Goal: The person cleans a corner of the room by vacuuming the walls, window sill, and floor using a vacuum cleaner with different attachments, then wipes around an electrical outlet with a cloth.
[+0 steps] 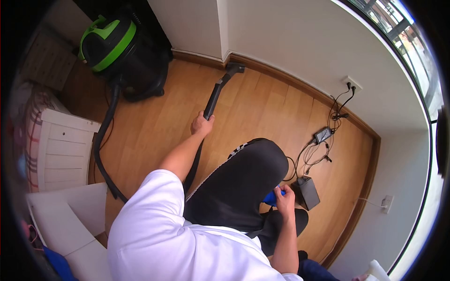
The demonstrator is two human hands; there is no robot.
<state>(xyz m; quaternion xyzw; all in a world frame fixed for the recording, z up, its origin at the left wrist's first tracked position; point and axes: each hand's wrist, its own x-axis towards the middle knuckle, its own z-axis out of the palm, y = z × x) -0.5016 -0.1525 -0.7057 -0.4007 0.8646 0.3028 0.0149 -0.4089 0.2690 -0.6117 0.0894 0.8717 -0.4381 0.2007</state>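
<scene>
My left hand (202, 125) is closed around the black vacuum cleaner wand (214, 98), which slants away across the wooden floor. At its far end the nozzle (234, 69) rests against the baseboard by the wall corner. Beside my bent knee, my right hand (284, 199) pinches a blue item (270, 199), mostly hidden by the fingers and leg; its kind I cannot make out. The black and green canister vacuum (126, 51) stands at the upper left, its ribbed hose (99, 140) curving down toward me.
Right of my knee lie a dark box (307, 193), a power adapter (323, 135) and tangled cables, with plugs in a wall socket (351, 85). Another socket (387, 204) holds a white cable. White furniture (68, 145) stands at left; a window (403, 28) is upper right.
</scene>
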